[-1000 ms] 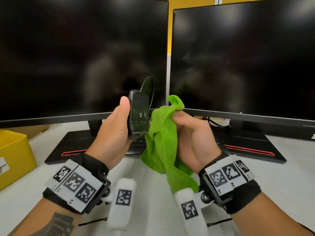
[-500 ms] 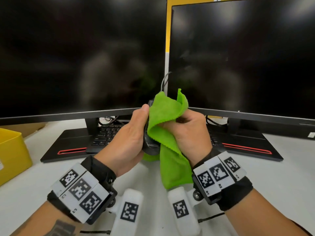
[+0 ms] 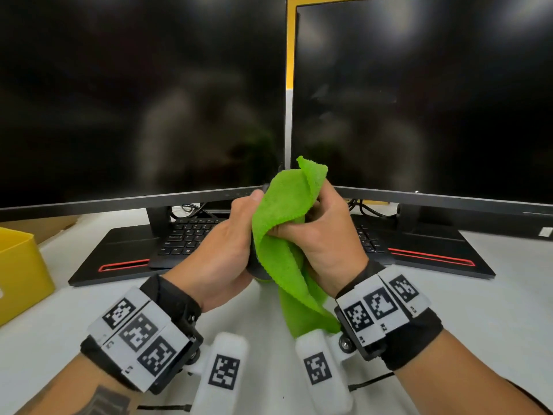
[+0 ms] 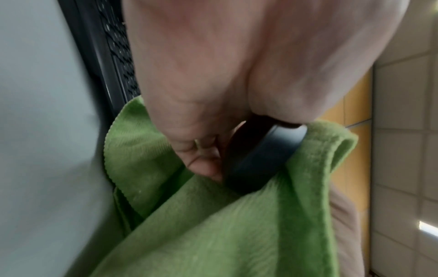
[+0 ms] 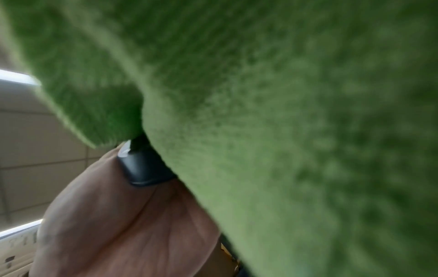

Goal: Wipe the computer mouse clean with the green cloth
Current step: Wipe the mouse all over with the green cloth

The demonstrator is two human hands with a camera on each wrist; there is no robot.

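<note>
My left hand (image 3: 221, 253) grips the black computer mouse (image 4: 258, 157) in the air above the desk, in front of the two monitors. The green cloth (image 3: 281, 229) is draped over most of the mouse, so only its lower end (image 3: 257, 272) shows in the head view. My right hand (image 3: 326, 235) clutches the cloth and presses it against the mouse. The left wrist view shows my left fingers (image 4: 201, 163) curled round the mouse's edge. In the right wrist view the cloth (image 5: 284, 112) fills the picture, with a corner of the mouse (image 5: 142, 168) beside my left palm.
Two dark monitors (image 3: 134, 94) (image 3: 434, 94) stand close behind my hands on black bases. A black keyboard (image 3: 191, 235) lies under them. A yellow bin (image 3: 21, 271) sits at the left on the white desk (image 3: 493, 310).
A second ago the mouse was bare in my left hand, with the cloth held beside it. The cloth has since come over the mouse and has slid further across it.
</note>
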